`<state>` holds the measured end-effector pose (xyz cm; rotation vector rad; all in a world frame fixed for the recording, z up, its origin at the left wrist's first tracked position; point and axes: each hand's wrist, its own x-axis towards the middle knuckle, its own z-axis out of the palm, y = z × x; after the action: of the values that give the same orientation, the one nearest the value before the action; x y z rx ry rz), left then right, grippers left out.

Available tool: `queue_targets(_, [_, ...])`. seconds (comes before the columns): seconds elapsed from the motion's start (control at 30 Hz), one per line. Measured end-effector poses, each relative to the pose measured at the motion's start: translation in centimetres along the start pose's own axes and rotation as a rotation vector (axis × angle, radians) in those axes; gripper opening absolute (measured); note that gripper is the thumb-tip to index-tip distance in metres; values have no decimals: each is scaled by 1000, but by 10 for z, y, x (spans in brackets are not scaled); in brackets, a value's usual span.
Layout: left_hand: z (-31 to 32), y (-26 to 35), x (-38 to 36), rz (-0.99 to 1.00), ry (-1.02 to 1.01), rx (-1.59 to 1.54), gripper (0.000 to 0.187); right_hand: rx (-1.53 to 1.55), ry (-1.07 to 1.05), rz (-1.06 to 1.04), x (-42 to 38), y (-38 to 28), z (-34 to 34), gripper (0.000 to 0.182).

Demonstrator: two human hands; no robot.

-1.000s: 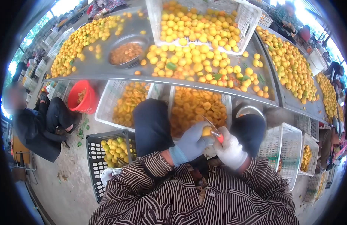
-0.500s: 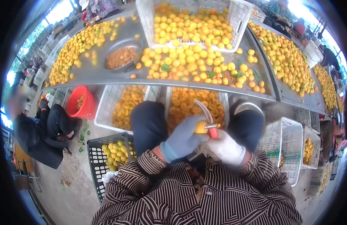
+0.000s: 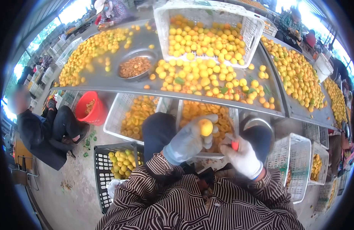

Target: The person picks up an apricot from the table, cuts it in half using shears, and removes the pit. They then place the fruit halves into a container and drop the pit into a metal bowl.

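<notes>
My left hand, in a grey glove, holds a whole yellow apricot in its fingers above my lap. My right hand, in a white glove, is closed around the red handle of a knife; the blade cannot be made out now. The hands are apart, the right one lower. Between my knees, beyond the hands, a white crate holds opened apricot pieces. A second white crate beside my left knee holds more of these pieces.
A metal table ahead carries loose apricots, a steel bowl of brown pits and a tipped white crate of apricots. On the left are a black crate, a red bucket and a seated person. White crates stand right.
My hands have moved apart. The apricot, earlier against the knife's curved blade, is now clear of it in my left hand. The knife has shifted right and down; the whole view has shifted slightly.
</notes>
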<state>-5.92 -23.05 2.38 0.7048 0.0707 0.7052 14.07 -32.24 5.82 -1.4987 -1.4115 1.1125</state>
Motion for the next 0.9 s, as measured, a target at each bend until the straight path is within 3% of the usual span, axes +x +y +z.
queue_targets(0.1, [-1, 4, 1, 28, 19, 51, 73, -244, 49, -11, -14, -18, 9, 25])
queue_targets(0.17, [-2, 8, 0, 50, 92, 324, 73, -282, 16, 34, -14, -17, 9, 24])
queue_targets(0.4, [6, 11, 0, 65, 135, 426, 77, -425, 87, -54, -12, -1, 17, 20])
queue_targets(0.5, [7, 8, 0, 114, 178, 507, 68, -515, 158, -86, -11, 7, 19, 19])
queue_targets(0.57, [6, 4, 0, 226, 235, 895, 57, -543, 155, -97, -7, 11, 25, 19])
queue_targets(0.63, [12, 2, 2, 252, 282, 905, 50, -488, 187, -43, -3, 19, 28, 21])
queue_targets(0.7, [9, -4, 5, 191, 270, 726, 49, -412, 221, -14, -3, 19, 33, 22])
queue_targets(0.77, [12, -15, 11, 101, 161, 68, 53, -368, 234, -38, -1, 20, 38, 23])
queue_targets(0.83, [-3, -32, 21, 146, 191, -27, 58, -301, 191, 2, 0, 22, 38, 24])
queue_targets(0.9, [-5, -29, 27, 49, 58, -259, 57, -400, 232, -25, 1, 30, 36, 24])
